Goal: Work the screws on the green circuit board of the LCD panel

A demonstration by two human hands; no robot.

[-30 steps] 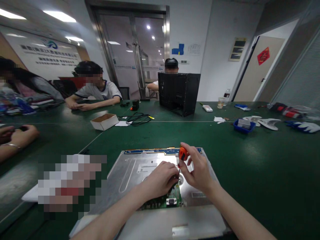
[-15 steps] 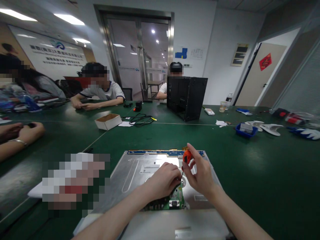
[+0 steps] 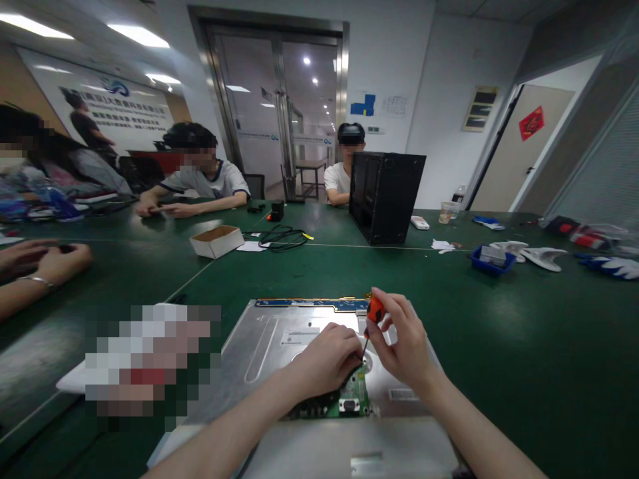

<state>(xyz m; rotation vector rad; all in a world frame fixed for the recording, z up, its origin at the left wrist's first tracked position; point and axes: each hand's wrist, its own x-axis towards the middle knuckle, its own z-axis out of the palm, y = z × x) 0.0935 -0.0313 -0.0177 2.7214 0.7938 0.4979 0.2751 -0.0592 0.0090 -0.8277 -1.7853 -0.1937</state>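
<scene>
head: screwdriver in right hand

Open white box on a green table, coiled black cable near it, black computer case, blue tray beside white objects.

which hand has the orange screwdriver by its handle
The right hand: its thumb and fingers hold the orange-handled screwdriver, while the left hand is bent low over the green circuit board.
</scene>
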